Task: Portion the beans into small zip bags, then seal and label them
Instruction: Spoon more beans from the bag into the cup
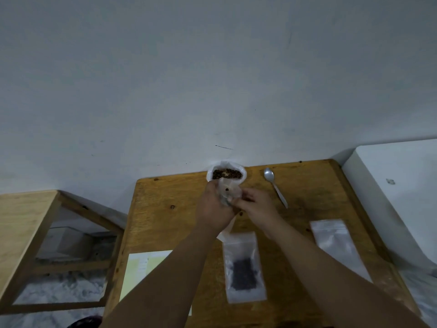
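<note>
A white bag of brown beans (226, 174) stands open at the far edge of the wooden table (165, 197). Just in front of it my left hand (214, 207) and my right hand (256, 204) both hold a small clear zip bag (229, 191) upright; a bean or two shows inside it. A filled zip bag (243, 266) with dark beans lies flat nearer to me. An empty zip bag (335, 245) lies to the right. A metal spoon (274, 185) lies right of the bean bag.
Pale yellow label sheets (144, 268) lie at the table's near left. A wooden frame (28, 233) stands to the left, a white surface (390, 185) to the right, and a grey wall behind.
</note>
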